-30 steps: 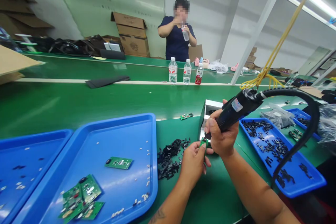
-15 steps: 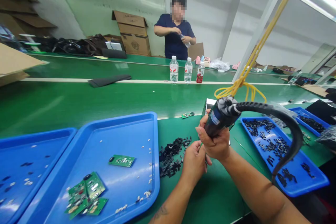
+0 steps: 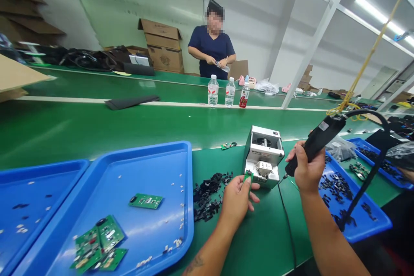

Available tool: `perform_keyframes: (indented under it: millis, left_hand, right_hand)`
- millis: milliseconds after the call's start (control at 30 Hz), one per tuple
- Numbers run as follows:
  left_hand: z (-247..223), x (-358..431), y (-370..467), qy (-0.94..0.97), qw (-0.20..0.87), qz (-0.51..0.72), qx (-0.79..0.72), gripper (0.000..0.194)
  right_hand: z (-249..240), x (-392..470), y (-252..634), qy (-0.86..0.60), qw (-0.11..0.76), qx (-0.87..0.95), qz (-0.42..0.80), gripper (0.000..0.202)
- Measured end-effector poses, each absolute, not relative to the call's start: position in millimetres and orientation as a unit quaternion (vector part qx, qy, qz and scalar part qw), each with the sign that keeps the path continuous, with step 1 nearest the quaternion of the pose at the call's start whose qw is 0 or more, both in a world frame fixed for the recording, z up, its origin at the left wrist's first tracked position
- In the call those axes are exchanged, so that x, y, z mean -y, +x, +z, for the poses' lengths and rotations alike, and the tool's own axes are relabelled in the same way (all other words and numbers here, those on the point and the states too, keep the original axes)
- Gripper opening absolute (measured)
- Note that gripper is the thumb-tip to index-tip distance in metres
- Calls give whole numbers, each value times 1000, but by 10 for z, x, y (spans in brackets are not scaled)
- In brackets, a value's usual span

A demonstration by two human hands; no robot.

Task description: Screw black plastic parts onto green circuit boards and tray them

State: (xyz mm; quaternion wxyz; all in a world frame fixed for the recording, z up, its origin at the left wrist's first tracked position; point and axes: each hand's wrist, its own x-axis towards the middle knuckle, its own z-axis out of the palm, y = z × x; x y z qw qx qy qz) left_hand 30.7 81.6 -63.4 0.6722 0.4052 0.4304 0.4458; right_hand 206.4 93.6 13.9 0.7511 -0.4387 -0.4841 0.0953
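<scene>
Nearest us, on the green workbench, our left hand pinches a small green circuit board upright between its fingertips, just in front of the white screw feeder. Our right hand is closed around the black electric screwdriver. A moment ago the driver stood over the board; now we have swung it off to the right, its tip beside the feeder, so that pass looks finished. A heap of black plastic clips lies left of the board, beside a blue tray holding loose circuit boards. Farther right, another blue tray holds more black parts. Beyond the belt stand three bottles, and a person faces us.
</scene>
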Motion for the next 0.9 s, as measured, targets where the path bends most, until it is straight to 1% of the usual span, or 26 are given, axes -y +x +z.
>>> perform_keyframes:
  millis: [67,133,200,267,467,600,733,900]
  left_hand:
    - [-638,-821,307,406,669,446,-435,40]
    - [-643,-820,303,409,664,447,-439,39]
    - [-649,-811,290,414,658,450,-440,39]
    - [-655,-798,268,416,660,451,-434,40]
    - [-634,-762,204,382,694,471,-388,39]
    - [-591,-726,179,382,696,473,-382,43]
    - [-568,-749,112,388,668,490,-404,46]
    - [-487,-901,-72,405,600,522,-451,55]
  right_hand:
    - [45,-925,2265,-504,723,467,69,37]
    - [-65,-939,2388,-554,695,456,38,48]
    - [-175,-977,2444,-576,679,454,16,61]
    - [-275,-1027,2464,-585,673,453,9,66]
    - [-470,-1108,2519,-619,636,459,30,60]
    - [-553,-1066,2540,-641,610,465,19,58]
    - [-603,-1059,2533,-624,620,476,24,64]
    - [-596,-1106,2545,-621,628,469,21,63]
